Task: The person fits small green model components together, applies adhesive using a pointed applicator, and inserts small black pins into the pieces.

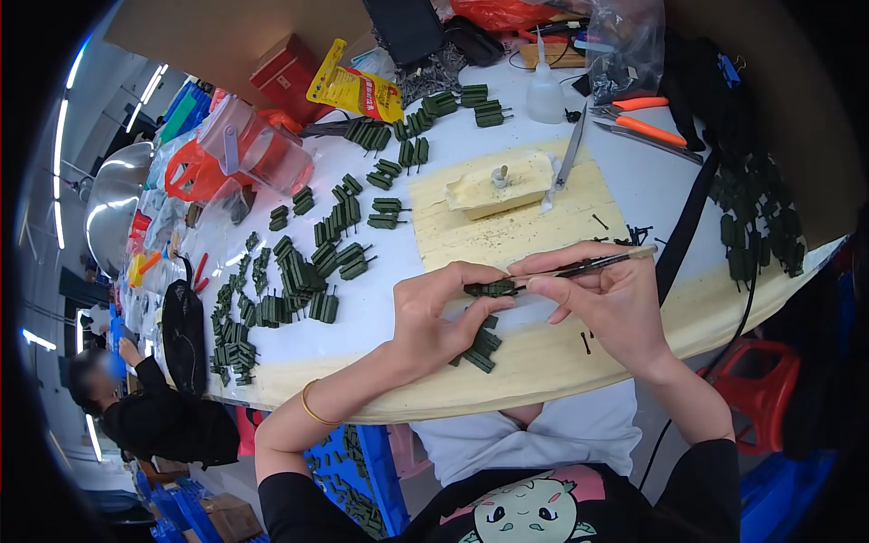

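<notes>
My left hand [441, 312] is closed, with thumb and fingers pinching a small dark green toy tank [491, 289]. Between the fingers of my right hand [602, 294] lies a thin pen-like tool [597, 263] with a dark shaft and a pale end. Its tip points left, close to the toy tank; whether they touch I cannot tell. Below my hands, more green tank pieces [482, 350] rest at the table's front. Small black barrel-like parts [587, 342] lie beneath my right hand, and others [634, 236] are scattered just beyond it.
Several rows of green toy tanks [294, 276] cover the table's left side. A pale tray [502, 192] with a small pot sits on a yellowish board [434, 237]. Behind are a squeeze bottle [545, 93], tweezers [572, 149] and orange-handled pliers [647, 131]. Another person [154, 412] sits at left.
</notes>
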`<state>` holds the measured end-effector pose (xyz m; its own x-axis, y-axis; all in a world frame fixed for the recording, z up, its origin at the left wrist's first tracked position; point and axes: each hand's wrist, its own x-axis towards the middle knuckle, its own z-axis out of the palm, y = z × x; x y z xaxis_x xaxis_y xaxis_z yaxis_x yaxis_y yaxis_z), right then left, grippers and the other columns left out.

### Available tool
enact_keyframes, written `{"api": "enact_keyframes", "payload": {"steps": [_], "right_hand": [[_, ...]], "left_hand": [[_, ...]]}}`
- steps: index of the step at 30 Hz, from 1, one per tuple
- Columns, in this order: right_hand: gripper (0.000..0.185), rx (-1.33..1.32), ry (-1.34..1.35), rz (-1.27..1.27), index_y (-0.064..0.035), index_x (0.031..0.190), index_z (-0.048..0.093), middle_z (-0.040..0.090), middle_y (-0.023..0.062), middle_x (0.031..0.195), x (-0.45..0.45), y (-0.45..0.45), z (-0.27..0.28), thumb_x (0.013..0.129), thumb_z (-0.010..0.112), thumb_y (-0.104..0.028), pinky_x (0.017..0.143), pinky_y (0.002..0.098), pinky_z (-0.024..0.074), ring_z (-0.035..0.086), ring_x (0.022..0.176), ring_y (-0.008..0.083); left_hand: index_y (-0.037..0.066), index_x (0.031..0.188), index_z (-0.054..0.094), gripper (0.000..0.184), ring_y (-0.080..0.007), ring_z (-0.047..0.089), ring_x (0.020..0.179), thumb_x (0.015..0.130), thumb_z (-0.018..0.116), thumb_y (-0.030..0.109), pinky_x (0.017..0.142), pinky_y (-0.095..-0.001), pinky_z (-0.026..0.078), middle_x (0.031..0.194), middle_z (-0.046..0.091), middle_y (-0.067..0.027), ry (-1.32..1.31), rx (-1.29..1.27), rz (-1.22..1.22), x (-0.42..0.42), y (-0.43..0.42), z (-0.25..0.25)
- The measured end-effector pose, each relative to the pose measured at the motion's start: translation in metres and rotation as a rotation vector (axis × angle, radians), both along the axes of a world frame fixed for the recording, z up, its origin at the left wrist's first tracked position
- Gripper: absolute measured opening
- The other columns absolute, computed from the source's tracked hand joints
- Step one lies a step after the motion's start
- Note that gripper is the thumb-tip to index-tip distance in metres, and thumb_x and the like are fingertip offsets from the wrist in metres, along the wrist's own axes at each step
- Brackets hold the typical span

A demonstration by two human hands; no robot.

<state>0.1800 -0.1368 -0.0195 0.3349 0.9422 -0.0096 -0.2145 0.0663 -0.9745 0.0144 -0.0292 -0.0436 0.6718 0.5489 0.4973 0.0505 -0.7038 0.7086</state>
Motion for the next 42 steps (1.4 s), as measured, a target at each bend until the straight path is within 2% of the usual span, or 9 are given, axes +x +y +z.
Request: {"api": "enact_keyframes", "payload": {"steps": [10, 21, 26, 30, 35, 40, 42], "right_hand": [[0.015, -0.003, -0.004, 0.028, 0.0045, 0.095, 0.070, 0.074, 0.0123, 0.092, 0.005, 0.002, 0.003, 0.080, 0.070, 0.001, 0.048, 0.0147, 0.0512, 0.059, 0.055, 0.0041], [0.015, 0.027, 0.014, 0.044, 0.0048, 0.096, 0.071, 0.073, 0.0128, 0.094, 0.007, 0.001, 0.000, 0.081, 0.068, 0.003, 0.049, 0.0145, 0.0513, 0.059, 0.058, 0.0039], [0.019, 0.012, -0.129, -0.009, 0.0048, 0.098, 0.071, 0.073, 0.0129, 0.095, -0.006, -0.007, 0.001, 0.080, 0.066, 0.007, 0.057, 0.0183, 0.0562, 0.065, 0.067, 0.0100], [0.020, 0.321, -0.449, -0.123, 0.0046, 0.096, 0.071, 0.072, 0.0165, 0.099, -0.012, -0.017, -0.012, 0.078, 0.066, 0.010, 0.069, 0.0224, 0.0573, 0.068, 0.081, 0.0166], [0.025, 0.209, -0.175, -0.217, 0.0039, 0.100, 0.071, 0.073, 0.0114, 0.101, -0.005, -0.036, 0.000, 0.077, 0.067, 0.011, 0.079, 0.0254, 0.0568, 0.068, 0.086, 0.0165], [0.026, 0.351, -0.444, -0.174, 0.0034, 0.096, 0.070, 0.072, 0.0171, 0.101, -0.014, -0.024, -0.015, 0.073, 0.067, 0.014, 0.081, 0.0280, 0.0566, 0.070, 0.090, 0.0237], [0.026, 0.339, -0.439, -0.167, 0.0032, 0.096, 0.070, 0.072, 0.0171, 0.101, -0.016, -0.021, -0.015, 0.073, 0.067, 0.014, 0.082, 0.0283, 0.0566, 0.070, 0.091, 0.0238]], "left_hand": [[0.000, 0.090, 0.068, 0.026, -0.0139, 0.061, 0.060, 0.066, 0.077, -0.007, 0.058, -0.0233, 0.050, 0.081, 0.072, -0.0063, 0.004, 0.054, 0.004, 0.000, -0.001, -0.001], [0.000, 0.089, 0.068, 0.024, -0.0138, 0.061, 0.060, 0.067, 0.076, -0.006, 0.057, -0.0234, 0.050, 0.081, 0.072, -0.0061, 0.016, 0.053, 0.009, 0.000, -0.003, 0.001], [-0.001, 0.091, 0.068, 0.025, -0.0136, 0.062, 0.063, 0.067, 0.075, -0.008, 0.059, -0.0230, 0.051, 0.083, 0.072, -0.0062, -0.003, 0.044, 0.002, 0.000, -0.003, 0.001], [-0.001, 0.092, 0.067, 0.026, -0.0136, 0.064, 0.067, 0.068, 0.074, -0.009, 0.064, -0.0228, 0.052, 0.088, 0.072, -0.0064, -0.025, -0.027, -0.050, 0.001, -0.002, -0.002], [-0.001, 0.094, 0.067, 0.027, -0.0136, 0.064, 0.070, 0.069, 0.073, -0.010, 0.067, -0.0229, 0.053, 0.091, 0.072, -0.0063, 0.000, -0.109, 0.010, -0.001, -0.001, -0.003], [-0.001, 0.094, 0.067, 0.027, -0.0137, 0.064, 0.070, 0.069, 0.074, -0.010, 0.067, -0.0232, 0.054, 0.089, 0.072, -0.0054, -0.008, -0.056, -0.005, -0.001, -0.001, -0.005], [-0.001, 0.094, 0.067, 0.027, -0.0136, 0.064, 0.070, 0.069, 0.074, -0.009, 0.067, -0.0232, 0.054, 0.089, 0.072, -0.0052, -0.004, -0.057, -0.001, -0.002, -0.001, -0.005]]}}
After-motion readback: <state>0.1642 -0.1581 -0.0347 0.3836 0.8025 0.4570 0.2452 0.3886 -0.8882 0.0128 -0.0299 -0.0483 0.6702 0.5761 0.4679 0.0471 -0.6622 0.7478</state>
